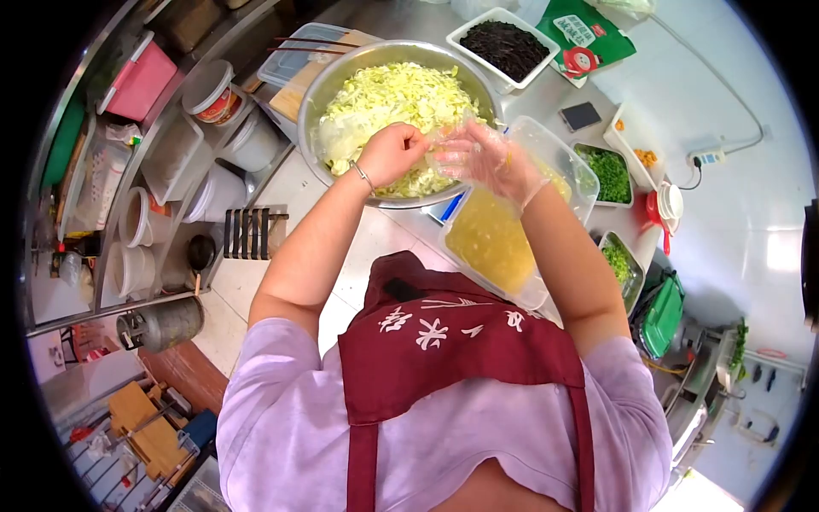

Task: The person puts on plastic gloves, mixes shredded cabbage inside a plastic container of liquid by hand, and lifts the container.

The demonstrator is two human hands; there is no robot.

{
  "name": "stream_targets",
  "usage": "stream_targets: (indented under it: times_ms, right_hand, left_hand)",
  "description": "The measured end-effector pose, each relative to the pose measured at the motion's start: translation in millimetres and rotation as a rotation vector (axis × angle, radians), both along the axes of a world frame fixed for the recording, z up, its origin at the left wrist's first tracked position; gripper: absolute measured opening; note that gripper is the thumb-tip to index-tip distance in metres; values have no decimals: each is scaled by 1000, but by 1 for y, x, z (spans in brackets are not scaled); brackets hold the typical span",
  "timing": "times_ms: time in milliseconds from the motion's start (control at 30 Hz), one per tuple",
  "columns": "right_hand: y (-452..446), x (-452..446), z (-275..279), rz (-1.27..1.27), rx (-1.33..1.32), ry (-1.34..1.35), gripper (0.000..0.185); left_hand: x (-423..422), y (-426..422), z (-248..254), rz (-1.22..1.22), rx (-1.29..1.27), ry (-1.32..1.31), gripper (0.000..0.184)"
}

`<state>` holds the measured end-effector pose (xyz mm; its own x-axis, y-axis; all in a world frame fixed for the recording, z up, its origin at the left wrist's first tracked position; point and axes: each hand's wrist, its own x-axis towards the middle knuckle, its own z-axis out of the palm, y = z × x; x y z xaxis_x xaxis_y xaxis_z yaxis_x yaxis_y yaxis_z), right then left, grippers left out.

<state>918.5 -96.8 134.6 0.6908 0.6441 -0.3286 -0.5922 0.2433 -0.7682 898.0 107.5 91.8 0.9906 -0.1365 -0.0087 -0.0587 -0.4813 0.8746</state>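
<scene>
Over a large metal bowl (314,158) of chopped pale-green cabbage (388,90), my two hands are close together. My left hand (394,155) is bare, with a bracelet at the wrist; its fingers are curled closed, and what they pinch, if anything, is hidden. A clear plastic glove covers my right hand (490,162), whose fingers are spread and point toward the left hand. Some clear film (331,136) shows at the bowl's left side. Partly under my right forearm stands a clear plastic tub of yellow liquid (486,239).
Behind the bowl are a white tray of black shreds (505,49) and a green packet (589,38). To the right lie a phone (580,116) and containers of chopped greens (607,173). Chopsticks (311,40) rest at the back left. Shelves with buckets (207,90) line the left.
</scene>
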Motion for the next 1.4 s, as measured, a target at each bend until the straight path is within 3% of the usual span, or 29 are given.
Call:
stream_targets:
  times_ms: [133, 200, 233, 300, 433, 600, 733, 833, 900, 1067, 1133, 1333, 1400]
  right_hand:
    - [4, -5, 5, 7, 32, 58, 41]
    - [5, -7, 6, 7, 59, 76, 40]
    - [6, -8, 6, -4, 72, 77, 38]
    - [7, -8, 4, -16, 85, 79, 37]
    - [8, -6, -1, 33, 94, 99, 37]
    - [8, -18, 6, 97, 175, -14, 37]
    - [12, -16, 4, 15, -100, 22, 37]
    - [7, -11, -18, 25, -152, 14, 37]
    - [5, -13, -20, 29, -141, 1, 36]
    - [15, -27, 0, 141, -350, -137, 37]
    - [13, -30, -1, 102, -322, -81, 40]
    - [16, -24, -20, 126, -387, -106, 47]
    - [14, -23, -23, 130, -376, -70, 48]
  left_hand:
    - [-1, 6, -4, 31, 145, -147, 16]
    - [-7, 5, -3, -38, -181, 97, 16]
    - [-8, 6, -2, -37, -180, 96, 16]
    - [-10, 9, -1, -92, -54, 126, 17]
    - [-11, 11, -3, -61, -50, 105, 16]
    - [-14, 15, -1, 30, 186, -167, 15]
    - [-10, 20, -1, 60, 324, -223, 15]
    - [-14, 19, 11, -3, 346, -40, 16]
    - [-17, 19, 21, -28, 169, -336, 18]
    - [-21, 4, 34, -102, 110, -447, 17]
    - [-19, 3, 30, -160, 136, -469, 15]
    - [-11, 12, 21, 41, 246, -529, 11]
    - [-7, 19, 20, 104, 218, -422, 12]
